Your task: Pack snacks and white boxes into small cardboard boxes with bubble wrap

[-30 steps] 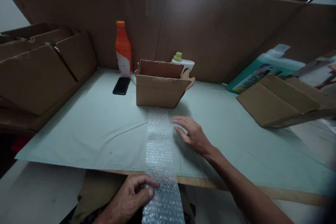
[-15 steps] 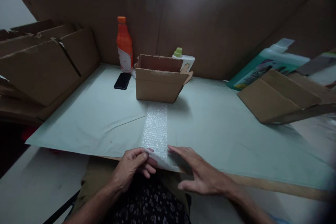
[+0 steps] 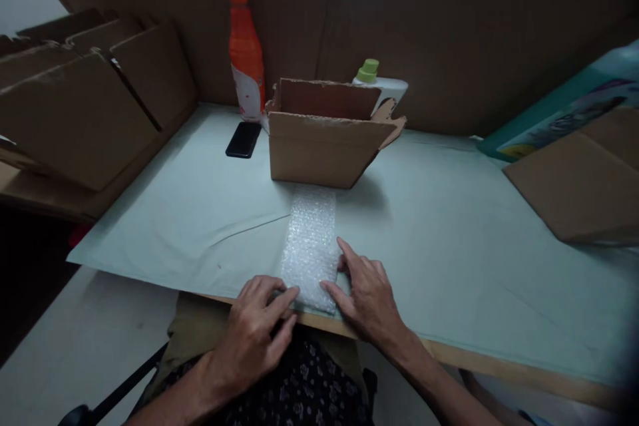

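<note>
A narrow strip of bubble wrap [image 3: 310,239] lies flat on the cloth-covered table, from the base of a cardboard box [image 3: 312,150] to the near edge. My left hand [image 3: 262,319] rests at the strip's near left corner, its fingertips touching the wrap, with a gap between thumb and forefinger. On the other side, my right hand [image 3: 367,289] has its thumb on the wrap and its forefinger stretched along the right edge. Neither hand visibly pinches the plastic. Standing upright, the box has its top open and a torn flap sticking out to the right.
Behind the box are an orange bottle [image 3: 246,56] and a white bottle with a green cap [image 3: 369,71]. A black phone [image 3: 243,140] lies left of the box. Cardboard cartons [image 3: 74,113] stand at left. At right, a teal container [image 3: 564,106] leans behind another box [image 3: 584,180].
The lifted near end of the bubble wrap now lies flat. My left hand has let go of its corner, and my right hand has come down onto the right edge. The view has tilted down.
</note>
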Demonstrator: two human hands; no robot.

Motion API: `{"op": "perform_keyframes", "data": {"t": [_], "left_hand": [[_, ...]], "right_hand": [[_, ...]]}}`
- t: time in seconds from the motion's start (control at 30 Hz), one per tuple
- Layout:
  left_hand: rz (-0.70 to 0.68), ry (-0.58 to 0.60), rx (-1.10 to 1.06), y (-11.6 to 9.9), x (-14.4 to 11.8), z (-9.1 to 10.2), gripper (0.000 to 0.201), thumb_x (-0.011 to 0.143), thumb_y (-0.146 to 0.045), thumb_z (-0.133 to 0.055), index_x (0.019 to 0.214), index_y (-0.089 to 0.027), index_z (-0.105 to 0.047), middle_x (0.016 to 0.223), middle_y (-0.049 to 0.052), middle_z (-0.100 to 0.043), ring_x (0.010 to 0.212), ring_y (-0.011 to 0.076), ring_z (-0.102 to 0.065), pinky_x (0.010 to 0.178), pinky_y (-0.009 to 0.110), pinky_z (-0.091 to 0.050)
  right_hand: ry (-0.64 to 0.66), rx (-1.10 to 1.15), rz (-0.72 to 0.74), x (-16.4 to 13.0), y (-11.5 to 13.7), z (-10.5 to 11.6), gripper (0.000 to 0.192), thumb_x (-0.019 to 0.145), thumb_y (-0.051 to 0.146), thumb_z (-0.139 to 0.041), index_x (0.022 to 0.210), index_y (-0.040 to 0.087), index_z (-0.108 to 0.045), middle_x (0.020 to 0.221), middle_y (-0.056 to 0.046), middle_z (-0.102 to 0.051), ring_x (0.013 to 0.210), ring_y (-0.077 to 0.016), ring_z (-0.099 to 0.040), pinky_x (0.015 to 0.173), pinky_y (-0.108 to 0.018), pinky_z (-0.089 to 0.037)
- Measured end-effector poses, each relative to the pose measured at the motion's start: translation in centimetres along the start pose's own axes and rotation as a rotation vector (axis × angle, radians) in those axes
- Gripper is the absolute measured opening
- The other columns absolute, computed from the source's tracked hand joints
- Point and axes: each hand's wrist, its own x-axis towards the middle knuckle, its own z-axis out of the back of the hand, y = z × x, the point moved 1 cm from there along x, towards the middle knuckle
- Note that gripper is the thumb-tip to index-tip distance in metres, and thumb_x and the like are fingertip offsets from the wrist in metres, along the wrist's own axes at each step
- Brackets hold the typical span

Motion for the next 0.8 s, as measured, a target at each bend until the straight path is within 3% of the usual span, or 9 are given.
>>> {"op": "perform_keyframes", "data": {"t": [0.1,0.17,0.27,0.37,0.47,0.63,0.8], "left_hand": [[-0.100,0.096,0.161,0.5,0.9,-0.4,0.047,0.085,-0.008,-0.058,0.131,-0.019,-0.056,0.135,0.015,-0.056,0.126,0.0325,-0.047,0.102,0.052,-0.048],[-0.112,0.142,0.184,1.0,1.5,-0.6,0.046,0.084,-0.005,-0.057,0.128,-0.017,-0.056,0.130,0.015,-0.059,0.126,0.0322,-0.047,0.102,0.052,-0.048],[-0.114,0.124,0.151,1.6,2.0,-0.7,0.035,0.086,-0.002,-0.053,0.117,-0.017,-0.060,0.118,0.012,-0.065,0.118,0.0291,-0.052,0.097,0.048,-0.050],[-0.100,0.116,0.061,1.7,2.1,-0.4,0.026,0.090,-0.005,-0.051,0.108,-0.018,-0.063,0.102,0.009,-0.068,0.102,0.0254,-0.058,0.089,0.044,-0.051],[-0.058,0.138,-0.028,1.6,2.3,0.0,0.022,0.092,-0.009,-0.052,0.108,-0.018,-0.063,0.088,0.005,-0.069,0.084,0.0217,-0.060,0.078,0.039,-0.050],[0.001,0.096,0.124,2.2,3.5,-0.2,0.020,0.094,-0.015,-0.053,0.110,-0.016,-0.063,0.087,0.007,-0.070,0.078,0.0231,-0.061,0.073,0.039,-0.049],[0.032,0.051,0.238,2.7,4.5,-1.0,0.020,0.094,-0.020,-0.055,0.112,-0.017,-0.063,0.099,0.010,-0.068,0.090,0.0256,-0.060,0.080,0.042,-0.050]], "right_hand": [[-0.062,0.007,0.014,-0.2,-0.2,1.1,0.061,0.095,0.036,-0.060,0.148,0.018,-0.038,0.108,-0.013,-0.069,0.093,-0.0286,-0.064,0.079,-0.044,-0.048],[-0.060,0.055,0.063,-0.6,0.2,1.9,0.053,0.094,0.035,-0.062,0.142,0.019,-0.045,0.118,-0.015,-0.066,0.103,-0.0296,-0.063,0.084,-0.045,-0.048],[0.040,0.162,0.177,-1.3,1.5,2.2,0.049,0.089,0.038,-0.068,0.133,0.020,-0.053,0.124,-0.015,-0.065,0.111,-0.0311,-0.061,0.090,-0.047,-0.048],[0.098,0.247,0.174,-1.6,2.7,1.4,0.032,0.093,0.026,-0.062,0.124,0.023,-0.059,0.107,-0.009,-0.072,0.096,-0.0264,-0.066,0.083,-0.045,-0.050],[0.063,0.350,0.071,-1.6,2.8,0.7,0.030,0.095,0.014,-0.056,0.122,0.024,-0.058,0.092,-0.004,-0.073,0.080,-0.0205,-0.066,0.073,-0.037,-0.052],[-0.074,0.175,0.074,-1.7,2.3,1.5,0.036,0.092,0.018,-0.062,0.127,0.022,-0.056,0.114,-0.013,-0.069,0.100,-0.0257,-0.066,0.082,-0.042,-0.053],[0.067,0.055,0.190,-1.6,3.0,0.9,0.035,0.091,0.022,-0.064,0.125,0.021,-0.060,0.121,-0.013,-0.069,0.110,-0.0298,-0.063,0.089,-0.048,-0.050]]}}
